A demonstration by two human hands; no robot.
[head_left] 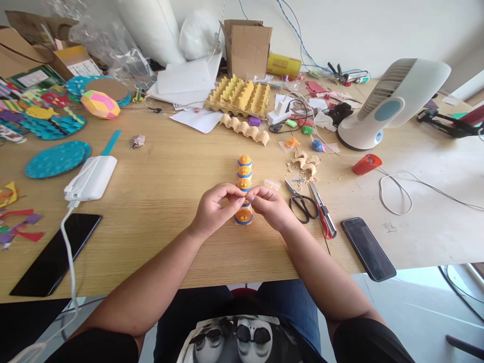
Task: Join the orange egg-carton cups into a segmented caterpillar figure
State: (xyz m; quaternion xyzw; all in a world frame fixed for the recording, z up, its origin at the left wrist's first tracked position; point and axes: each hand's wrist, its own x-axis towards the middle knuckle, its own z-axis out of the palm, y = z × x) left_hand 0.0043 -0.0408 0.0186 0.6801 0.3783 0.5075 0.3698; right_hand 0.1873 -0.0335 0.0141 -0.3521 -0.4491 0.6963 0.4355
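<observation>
A strip of bumps, apparently cut from an egg carton (244,217), stands upright in the picture in front of me, coloured orange with blue bands and small yellow details. Over its middle, my left hand (218,207) and my right hand (273,206) meet, thumbs and index fingers pinched together. Whatever lies between the fingertips is too small to make out. The hands hide part of the strip. Just right of my right hand are a small clear packet (272,184) with yellow bits and black-handled scissors (302,204).
Right of the scissors lie a red utility knife (324,212) and a phone (368,248). Carton scraps (305,164), a red cup (366,164) and a white fan (393,101) stand beyond. Yellow egg trays (240,98) sit at the back; a power bank (92,176) and black tablet (56,257) lie left.
</observation>
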